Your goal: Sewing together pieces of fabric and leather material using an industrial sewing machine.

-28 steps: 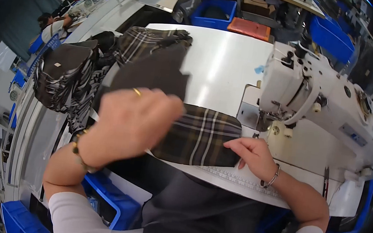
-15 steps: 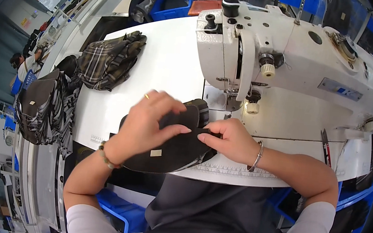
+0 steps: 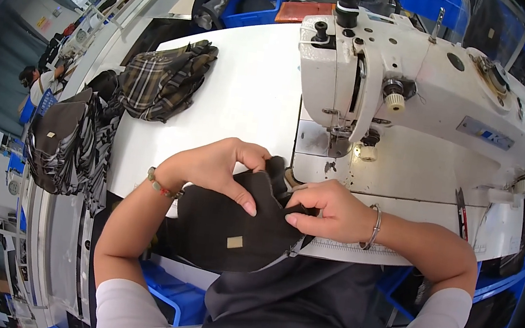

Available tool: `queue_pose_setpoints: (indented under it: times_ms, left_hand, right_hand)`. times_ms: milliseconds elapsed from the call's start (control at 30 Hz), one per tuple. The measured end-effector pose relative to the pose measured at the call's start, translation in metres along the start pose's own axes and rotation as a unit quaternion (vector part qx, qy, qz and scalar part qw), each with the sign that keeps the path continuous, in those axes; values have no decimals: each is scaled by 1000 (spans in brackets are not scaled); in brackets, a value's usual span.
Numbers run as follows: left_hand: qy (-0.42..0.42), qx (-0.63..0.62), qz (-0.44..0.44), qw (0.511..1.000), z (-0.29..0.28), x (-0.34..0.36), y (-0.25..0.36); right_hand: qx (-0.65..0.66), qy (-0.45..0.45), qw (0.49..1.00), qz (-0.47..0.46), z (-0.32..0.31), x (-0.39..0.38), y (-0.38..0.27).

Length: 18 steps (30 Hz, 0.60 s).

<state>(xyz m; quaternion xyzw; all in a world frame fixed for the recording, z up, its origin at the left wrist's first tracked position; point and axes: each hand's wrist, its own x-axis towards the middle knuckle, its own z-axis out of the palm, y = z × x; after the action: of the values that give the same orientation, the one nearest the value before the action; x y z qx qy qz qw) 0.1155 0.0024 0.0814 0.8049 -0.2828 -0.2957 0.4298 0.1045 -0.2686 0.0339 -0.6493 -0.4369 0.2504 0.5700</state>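
Observation:
A dark brown-black fabric piece with a curved lower edge and a small beige tag hangs over the table's front edge. My left hand grips its upper part, thumb lying on top and fingers partly hidden behind the cloth. At its right side my right hand pinches a folded bit of the same fabric between thumb and fingers. Both hands are just in front of the white sewing machine, near its needle and presser foot, with the cloth apart from the needle.
Plaid fabric pieces lie at the table's back left. Beside them droops a stack of dark pieces. Red-and-black thread snips rest to the right of my right hand. A blue bin stands behind the table.
My left hand has come down onto the fabric and grasped its upper edge. The fabric has shifted toward me, with my right hand still pinching it a little lower.

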Motion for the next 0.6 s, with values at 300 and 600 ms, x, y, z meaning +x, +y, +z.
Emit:
queue_pose_setpoints:
  times_ms: [300,600]
  left_hand:
    - [144,-177,-74,971,39,-24,-5]
    - [199,-121,103,967,37,7,-14]
  right_hand:
    - [-113,97,989,-23,-5,2,-5]
    - [-76,157,985,-20,-5,3,3]
